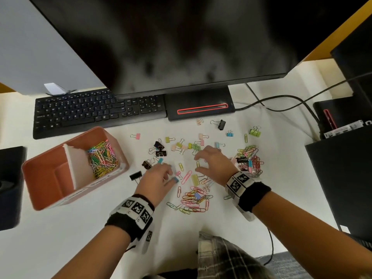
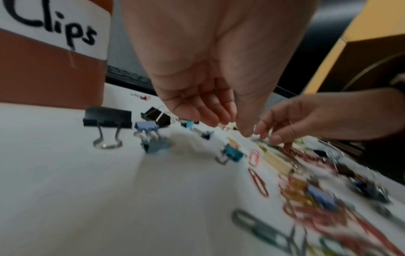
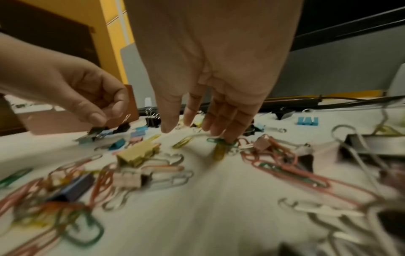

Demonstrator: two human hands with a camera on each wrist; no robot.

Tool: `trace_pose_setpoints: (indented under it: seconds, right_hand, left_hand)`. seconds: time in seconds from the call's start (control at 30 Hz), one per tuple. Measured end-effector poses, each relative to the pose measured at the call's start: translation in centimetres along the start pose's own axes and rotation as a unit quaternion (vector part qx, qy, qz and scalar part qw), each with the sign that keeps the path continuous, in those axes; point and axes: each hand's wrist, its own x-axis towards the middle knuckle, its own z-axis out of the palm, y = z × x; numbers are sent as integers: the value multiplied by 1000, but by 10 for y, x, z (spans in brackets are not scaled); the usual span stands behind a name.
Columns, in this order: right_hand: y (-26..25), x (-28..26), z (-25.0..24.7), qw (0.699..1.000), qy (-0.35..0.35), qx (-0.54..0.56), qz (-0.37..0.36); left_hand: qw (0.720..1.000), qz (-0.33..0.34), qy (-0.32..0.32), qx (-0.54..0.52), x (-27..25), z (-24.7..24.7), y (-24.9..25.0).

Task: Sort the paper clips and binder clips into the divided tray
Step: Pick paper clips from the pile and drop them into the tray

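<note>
Left hand (image 2: pixel 210 69) near tray (image 2: pixel 50 79) label (image 2: pixel 54 26) reading "Clips"

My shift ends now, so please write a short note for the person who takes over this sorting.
Left hand: over the loose clips, fingers curled; whether it holds one is unclear.
Right hand: open, fingertips on a green paper clip.
Tray: one compartment holds paper clips; no binder clips seen in the other.
To do: binder clips and many paper clips remain on the desk.
</note>
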Motion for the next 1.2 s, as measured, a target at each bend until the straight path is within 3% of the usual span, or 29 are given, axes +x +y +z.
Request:
trace_pose_setpoints:
  seconds: [0.17, 0.47, 0.57, 0.7, 0.77, 0.87, 1.07, 1.2]
  right_hand:
    - [0, 8, 10, 999, 0, 1, 33]
    - [0, 15, 3, 999, -48, 2, 19]
    - [0, 13, -7, 998, -59, 13, 0]
    - [13, 4, -31, 999, 10, 44, 9]
    - [19, -4, -36, 1000, 8, 16, 10]
    - [18, -13, -28, 998, -57, -6, -14]
    - [22, 0, -8, 994, -94, -47, -15]
    - [26, 3, -3, 995, -62, -81, -13]
  left_hand:
    - [997, -58, -46, 27, -13, 26, 5]
    - [997, -76, 14, -2, 2, 36, 3]
    - [999, -52, 9, 3, 1, 32, 3]
    - [999, 21, 3, -39, -6, 28, 7]
    - [998, 41, -1, -53, -3, 31, 13]
    - [999, 21, 8, -26, 5, 39, 21]
    - [1000, -22, -2, 21, 16, 43, 31]
    - [1000, 4, 2, 29, 17, 41, 34]
